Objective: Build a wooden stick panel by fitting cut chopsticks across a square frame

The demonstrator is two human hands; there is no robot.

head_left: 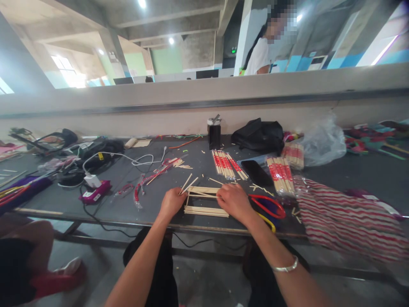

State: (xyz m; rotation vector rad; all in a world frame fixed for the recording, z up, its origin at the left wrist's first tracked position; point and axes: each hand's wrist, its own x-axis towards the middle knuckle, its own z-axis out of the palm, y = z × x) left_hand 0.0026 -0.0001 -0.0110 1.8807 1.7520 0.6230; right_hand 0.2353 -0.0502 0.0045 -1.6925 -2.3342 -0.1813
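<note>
**Pale stick frame between two bare hands**

From the head view, I see a small open frame (206, 210) of thin, pale wooden sticks at the near side of the dark table, between the fingers of the left hand (171, 205) and those of the right hand (235, 203). It is plain, straw-coloured and roughly rectangular. One band of sticks runs across from fingers to fingers; a second band lies nearer the person, below the fingertips, its sticks side by side with slightly uneven ends. A short crosspiece joins the bands just beside the left fingers, and a slanting stick crosses the gap, where dark tabletop shows through.

The left fingers are bent and drawn together, pinching a few loose sticks (186, 184) that poke up and away at differing angles by the frame's left corner. The right fingers are curled close together over the right end; what they pinch underneath is hidden, so I can't tell.

Just beyond the right fingers lie red-and-white wrapped stick bundles (223, 164) and a black phone (256, 173). A red loop (278, 207) sits just to their right, with a striped cloth (348, 215) farther out. Well left of the left fingers is a purple power block (96, 192).
</note>
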